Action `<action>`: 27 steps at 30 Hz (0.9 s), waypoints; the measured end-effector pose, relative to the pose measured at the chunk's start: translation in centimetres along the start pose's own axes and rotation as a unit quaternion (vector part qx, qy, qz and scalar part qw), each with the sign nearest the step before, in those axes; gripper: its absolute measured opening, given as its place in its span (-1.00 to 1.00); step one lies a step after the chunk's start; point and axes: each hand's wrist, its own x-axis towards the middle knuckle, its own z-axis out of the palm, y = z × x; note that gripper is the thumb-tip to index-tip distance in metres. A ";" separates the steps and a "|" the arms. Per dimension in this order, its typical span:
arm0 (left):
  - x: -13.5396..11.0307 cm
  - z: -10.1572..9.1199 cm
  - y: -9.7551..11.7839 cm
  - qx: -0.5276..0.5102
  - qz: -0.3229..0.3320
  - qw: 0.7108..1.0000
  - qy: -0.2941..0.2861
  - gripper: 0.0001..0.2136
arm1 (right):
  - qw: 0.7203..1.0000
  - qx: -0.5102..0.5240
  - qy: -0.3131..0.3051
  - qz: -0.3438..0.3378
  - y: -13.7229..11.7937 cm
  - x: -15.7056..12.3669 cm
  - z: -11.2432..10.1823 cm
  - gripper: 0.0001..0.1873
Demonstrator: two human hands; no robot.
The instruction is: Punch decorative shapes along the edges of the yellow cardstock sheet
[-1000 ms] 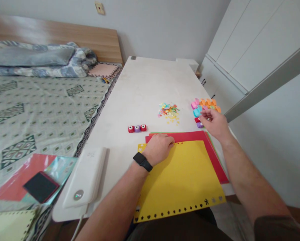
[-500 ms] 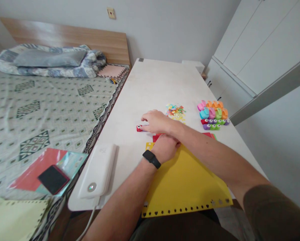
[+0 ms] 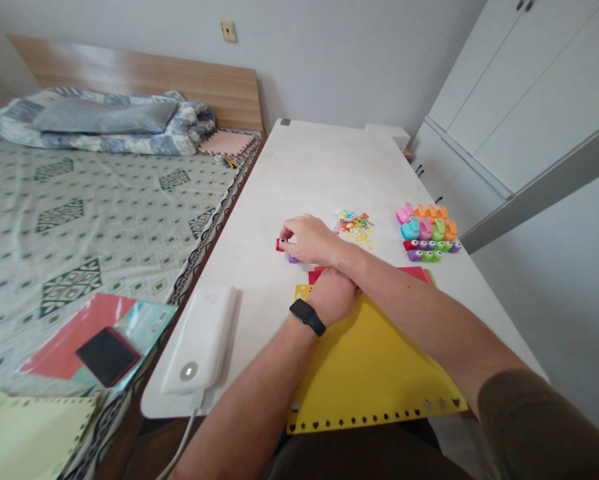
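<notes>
My right hand (image 3: pixel 308 239) reaches across to the left, its thumb and fingers closed on a small red paper punch (image 3: pixel 280 245) with a white eye. Just under its fingers a purple punch (image 3: pixel 293 259) shows in part on the table. My left hand (image 3: pixel 332 293), with a black watch on the wrist, rests on the top edge of a yellow sheet (image 3: pixel 374 373); its fingers are mostly hidden behind my right forearm. Star and heart holes run along the sheet's near edge. Red sheets (image 3: pixel 415 273) stick out beyond it.
Colourful paper confetti (image 3: pixel 353 223) lies past my right forearm. Rows of punches (image 3: pixel 424 230) stand at the right of the white table (image 3: pixel 329 167). A white power bank (image 3: pixel 202 340) with a cable is at the left edge. A phone (image 3: pixel 108 357) lies on the bed.
My right hand has closed on the red punch and raised it slightly off its spot, uncovering part of the purple one. My left hand stays on the yellow sheet.
</notes>
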 end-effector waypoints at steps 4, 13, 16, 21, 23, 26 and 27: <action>-0.1 -0.9 0.1 -0.017 0.005 0.999 -0.040 -0.78 | 0.986 0.146 0.060 0.053 0.8 -3.0 -3.6 -0.84; 0.0 -1.8 0.4 -0.026 -0.007 0.998 -0.051 -0.84 | 0.921 0.349 0.092 0.149 6.6 -13.5 -8.1 -0.67; 0.1 -2.0 0.4 -0.021 -0.015 0.998 -0.051 -0.82 | 0.918 0.346 0.086 0.171 8.4 -16.9 -8.7 -0.68; 0.2 -2.3 0.3 -0.023 -0.017 0.999 -0.036 -0.78 | 0.919 0.335 0.053 0.200 10.6 -20.8 -8.2 -0.71; 0.3 -2.4 0.3 -0.020 -0.023 0.999 -0.036 -0.78 | 0.927 0.315 0.046 0.201 10.9 -21.4 -7.6 -0.71; 0.3 -2.4 0.3 -0.015 -0.028 0.999 -0.036 -0.78 | 0.943 0.268 0.038 0.196 11.0 -21.8 -6.9 -0.69; 0.3 -2.3 0.3 -0.013 -0.028 0.999 -0.037 -0.78 | 0.948 0.250 0.034 0.193 11.0 -21.8 -6.8 -0.69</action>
